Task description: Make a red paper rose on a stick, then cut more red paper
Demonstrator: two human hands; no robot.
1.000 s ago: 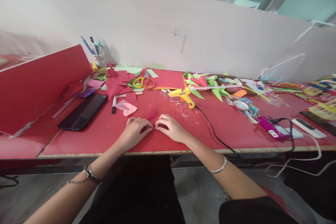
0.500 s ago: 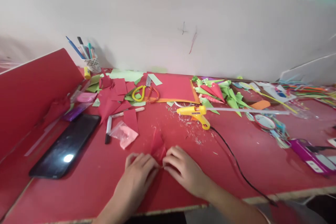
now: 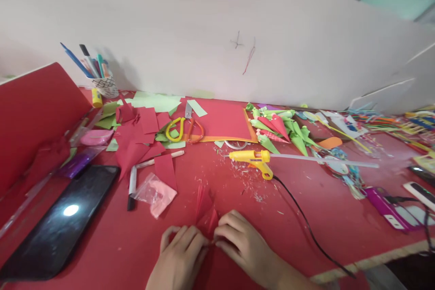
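Note:
A small folded piece of red paper (image 3: 205, 210) stands on the red table (image 3: 306, 208) near its front edge. My left hand (image 3: 178, 258) and my right hand (image 3: 241, 244) meet at the paper's lower end, fingers curled and pinching it from either side. The paper's upper part sticks up between the two hands.
A yellow glue gun (image 3: 251, 159) with a black cord lies beyond my right hand. A black phone (image 3: 57, 224) lies at the left, a marker (image 3: 131, 188) and a plastic packet (image 3: 154, 195) beside it. Scissors (image 3: 185, 127), paper scraps, green and red cones (image 3: 282, 129) and a pen cup (image 3: 103, 84) sit farther back.
The view has dropped and moved closer to the table, so my hands now sit lower in the picture. Both hands stay pinched on the red paper.

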